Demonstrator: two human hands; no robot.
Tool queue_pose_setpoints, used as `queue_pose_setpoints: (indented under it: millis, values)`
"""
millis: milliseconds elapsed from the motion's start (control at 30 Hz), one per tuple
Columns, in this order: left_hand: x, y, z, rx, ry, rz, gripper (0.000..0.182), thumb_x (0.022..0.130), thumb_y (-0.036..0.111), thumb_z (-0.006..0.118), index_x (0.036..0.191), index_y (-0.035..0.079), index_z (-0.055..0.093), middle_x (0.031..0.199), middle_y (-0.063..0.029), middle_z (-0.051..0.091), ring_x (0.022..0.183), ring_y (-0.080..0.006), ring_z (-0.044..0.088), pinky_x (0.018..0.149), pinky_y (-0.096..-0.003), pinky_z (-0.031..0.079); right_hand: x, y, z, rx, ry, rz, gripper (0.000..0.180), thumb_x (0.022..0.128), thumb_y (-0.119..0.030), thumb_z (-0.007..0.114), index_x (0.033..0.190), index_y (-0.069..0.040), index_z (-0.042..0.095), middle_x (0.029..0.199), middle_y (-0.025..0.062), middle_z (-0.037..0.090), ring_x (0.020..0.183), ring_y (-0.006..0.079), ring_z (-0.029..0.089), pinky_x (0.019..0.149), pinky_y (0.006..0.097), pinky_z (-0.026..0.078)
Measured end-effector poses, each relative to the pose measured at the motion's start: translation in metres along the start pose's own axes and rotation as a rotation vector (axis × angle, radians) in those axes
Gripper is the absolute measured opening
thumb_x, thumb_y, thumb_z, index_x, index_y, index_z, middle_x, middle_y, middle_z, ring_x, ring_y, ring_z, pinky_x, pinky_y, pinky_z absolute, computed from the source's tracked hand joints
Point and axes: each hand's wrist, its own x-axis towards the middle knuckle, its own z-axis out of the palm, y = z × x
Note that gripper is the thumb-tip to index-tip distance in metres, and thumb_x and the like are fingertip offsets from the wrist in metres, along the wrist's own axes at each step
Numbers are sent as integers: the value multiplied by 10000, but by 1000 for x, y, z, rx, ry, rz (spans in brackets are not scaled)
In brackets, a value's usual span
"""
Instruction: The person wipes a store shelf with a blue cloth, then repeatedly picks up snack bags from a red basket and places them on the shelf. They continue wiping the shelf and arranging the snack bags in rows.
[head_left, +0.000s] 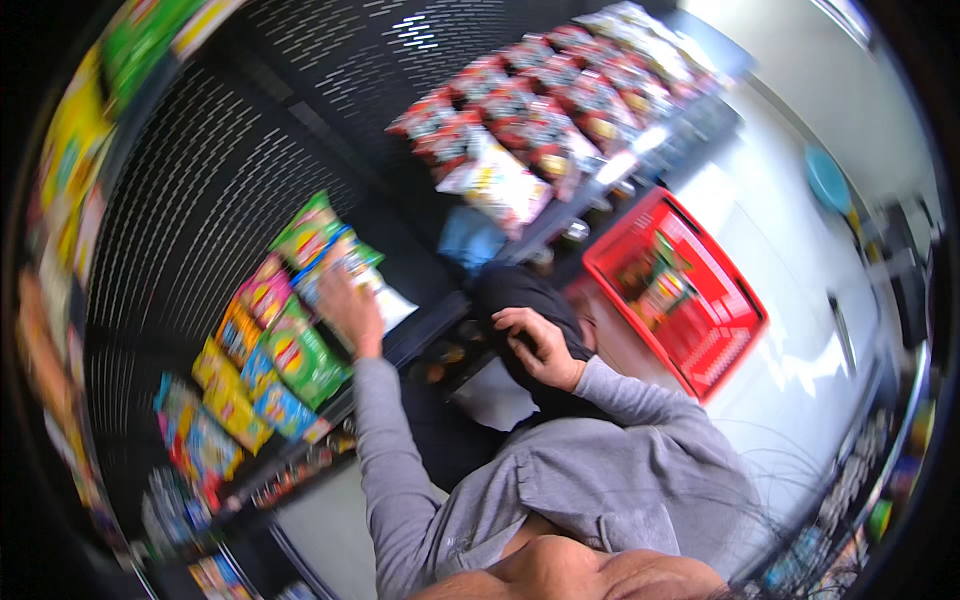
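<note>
My left hand (345, 300) reaches onto a black shelf and rests against a white and blue snack bag (382, 296), beside a green chip bag (306, 232). Whether its fingers grip the bag cannot be told. Below it on the shelf lie a larger green chip bag (300, 356), pink, orange, blue and yellow bags. My right hand (541, 346) is held over my bent knee, fingers loosely curled, with nothing seen in it. To the right of it a red plastic basket (724, 360) stands on the floor with a green snack bag (666, 289) and other packs inside.
Rows of red snack bags (525, 97) fill the shelf at the upper right, with white bags at both ends. A lower shelf (300, 480) holds small packs. A teal basin (827, 180) is near the far wall. More shelving with goods curves along the right rim.
</note>
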Motion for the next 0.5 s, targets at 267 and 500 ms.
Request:
queue_pose_setpoints:
  millis: [267,500]
  values:
    - [-3,2,5,59,-59,-16,629,1016,371,471,1559,89,323,1639,-132,254,1493,-375,253,1193,-577,198,-143,100,-150,-444,666,517,421,858,10,661,1264,-2,549,1147,146,630,1015,254,653,872,332,530]
    - [-1,6,0,-135,59,-29,555,1023,277,465,1516,36,382,1578,-179,349,1445,-393,331,1183,-539,238,-250,232,-276,-638,997,1260,823,781,-422,812,1369,47,476,1292,285,596,1210,417,582,1041,446,461]
